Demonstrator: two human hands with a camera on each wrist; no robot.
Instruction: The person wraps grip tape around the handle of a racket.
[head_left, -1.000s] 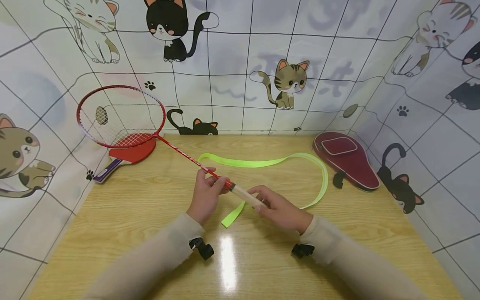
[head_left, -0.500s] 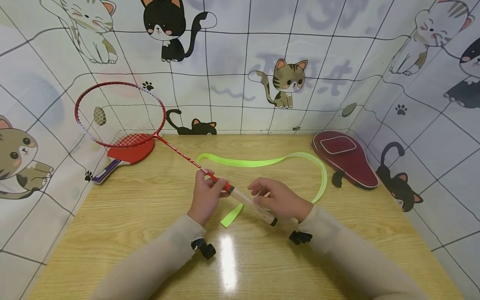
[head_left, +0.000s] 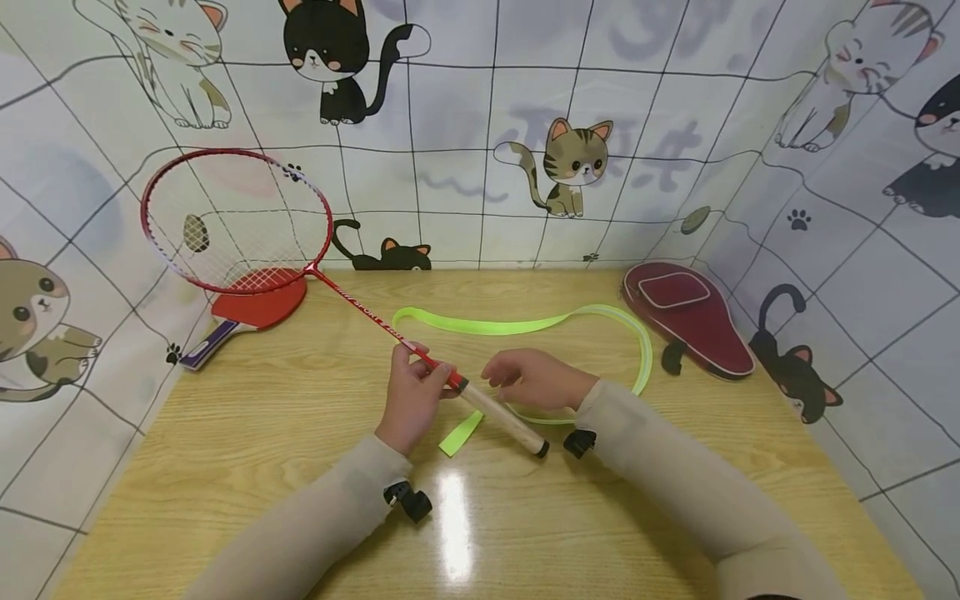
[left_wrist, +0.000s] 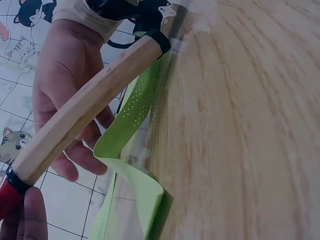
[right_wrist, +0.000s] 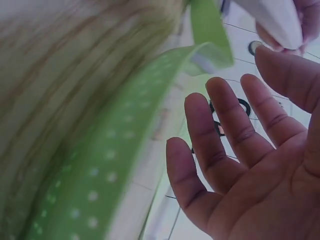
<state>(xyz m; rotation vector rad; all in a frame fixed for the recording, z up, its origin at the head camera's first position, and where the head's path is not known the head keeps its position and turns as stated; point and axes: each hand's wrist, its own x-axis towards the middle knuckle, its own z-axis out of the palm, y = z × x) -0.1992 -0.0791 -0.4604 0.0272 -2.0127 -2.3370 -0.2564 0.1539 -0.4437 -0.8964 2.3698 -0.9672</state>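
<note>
Head view: pinching the badminton racket just above its wooden handle with the left hand, well over the bench, frame toward the far left. Seemingly gripped there to leave the whole handle uncovered. Hovering beside that handle with the right hand, clasping nothing, above part of the looped green strip, perhaps laid out in a wide curve to keep from tangling. Set toward the back, probably to leave working room: at left the table-tennis bat, at right the maroon case. Compared with a second ago, no longer holding the handle with the right hand, now let go and shifted forward and leftward; also raising the racket's frame slightly, with no change to the strip, bat or case.

Left wrist view: showing the handle aslant in front of the empty right hand, with the dotted strip twisting beyond.

Right wrist view: showing spread, loosely bent fingers with nothing in them, beside the strip but apparently apart from it.
</note>
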